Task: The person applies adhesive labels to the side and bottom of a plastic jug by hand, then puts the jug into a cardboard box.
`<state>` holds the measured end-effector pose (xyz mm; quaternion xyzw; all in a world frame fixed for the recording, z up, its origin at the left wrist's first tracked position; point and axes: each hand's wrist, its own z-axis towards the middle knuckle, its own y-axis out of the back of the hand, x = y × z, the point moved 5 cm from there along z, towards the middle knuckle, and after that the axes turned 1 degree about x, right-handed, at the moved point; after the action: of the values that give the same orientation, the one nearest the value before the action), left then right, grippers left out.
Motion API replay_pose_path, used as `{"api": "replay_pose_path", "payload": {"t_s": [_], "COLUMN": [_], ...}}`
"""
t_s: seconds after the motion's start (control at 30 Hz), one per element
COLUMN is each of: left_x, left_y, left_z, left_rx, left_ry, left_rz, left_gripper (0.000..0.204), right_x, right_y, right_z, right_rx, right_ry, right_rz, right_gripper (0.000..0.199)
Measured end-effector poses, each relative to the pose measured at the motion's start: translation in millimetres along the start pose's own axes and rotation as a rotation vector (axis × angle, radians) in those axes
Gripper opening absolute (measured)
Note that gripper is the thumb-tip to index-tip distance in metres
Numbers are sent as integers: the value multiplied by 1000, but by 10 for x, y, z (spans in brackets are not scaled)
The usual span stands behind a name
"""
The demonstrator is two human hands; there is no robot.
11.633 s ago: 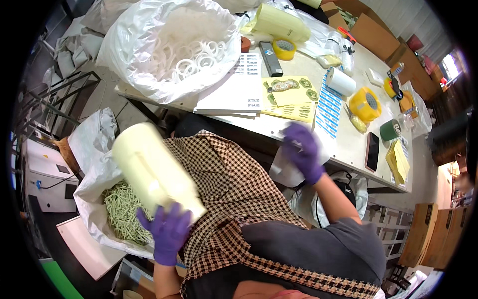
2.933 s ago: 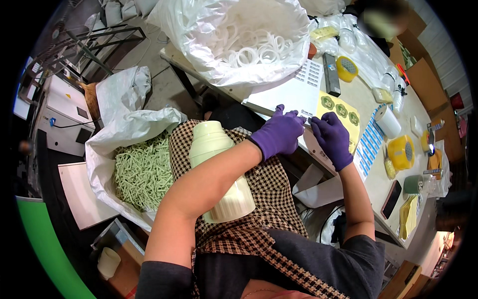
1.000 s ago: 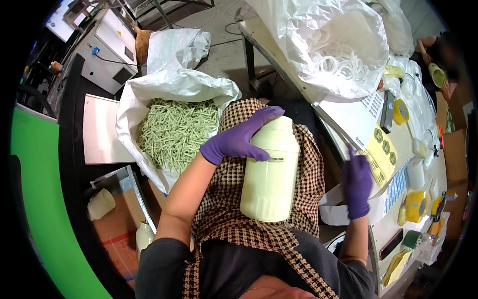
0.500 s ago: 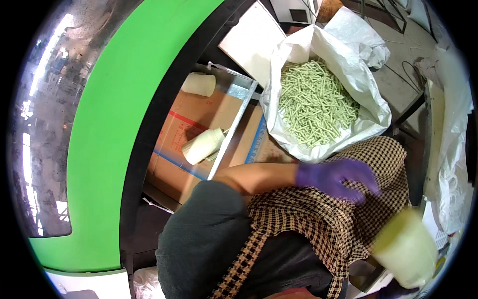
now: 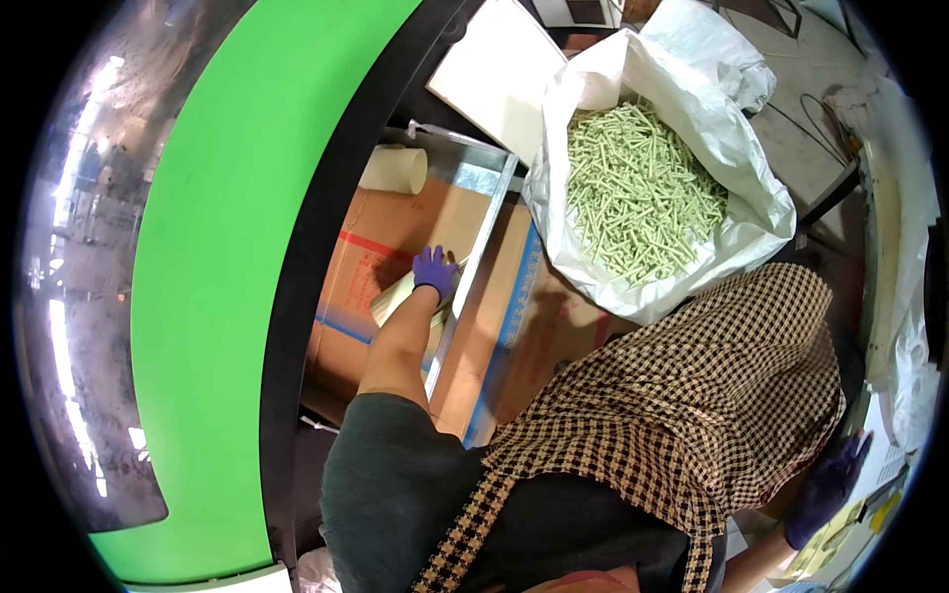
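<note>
My left hand (image 5: 433,272), in a purple glove, reaches down into a metal-edged bin lined with brown cardboard (image 5: 395,232). Its fingers are spread over a pale cream, jug-like plastic piece (image 5: 395,298) lying on its side; palm and wrist hide part of it. A second cream cylindrical piece (image 5: 397,169) lies at the far end of the bin. At the lower right my right hand (image 5: 835,482), also gloved in purple, stretches its fingers beside a work surface holding white paper and pale yellow items (image 5: 828,539). I see nothing held in it.
A big white sack (image 5: 759,203) full of short pale-green sticks (image 5: 643,193) stands beyond my lap. The bin's metal rim (image 5: 474,267) runs beside my left arm. A curved green machine panel (image 5: 213,247) fills the left, and a white board (image 5: 499,74) leans behind the bin.
My left hand has swung left from over my lap into the bin. The pale yellow container at my right hand is no longer there, and that hand has moved up slightly with its fingers extended.
</note>
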<state>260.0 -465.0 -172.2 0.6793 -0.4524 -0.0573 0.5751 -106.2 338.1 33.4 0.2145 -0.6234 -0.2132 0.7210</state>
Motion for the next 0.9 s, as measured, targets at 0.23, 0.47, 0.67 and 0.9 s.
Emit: {"api": "replay_pose_path", "payload": {"t_s": [0.23, 0.47, 0.67, 0.9], "left_x": [787, 559, -1059, -2831], "left_y": [-684, 962, 3528, 3912], "left_z": [6, -726, -1717, -2347], "left_rx": [492, -489, -1093, -1108], "left_ry": [-143, -38, -510, -941], "left_rz": [-124, -656, -554, -850], "left_gripper": [59, 60, 90, 83], "right_x": [100, 268, 1613, 2201], "right_y": [-92, -248, -1380, -1695], "right_z": [-80, -292, -194, -114], "right_rx": [-7, -106, 453, 329], "right_ry": [312, -98, 289, 531], "right_rz": [210, 408, 383, 55], "right_gripper": [41, 26, 39, 46]}}
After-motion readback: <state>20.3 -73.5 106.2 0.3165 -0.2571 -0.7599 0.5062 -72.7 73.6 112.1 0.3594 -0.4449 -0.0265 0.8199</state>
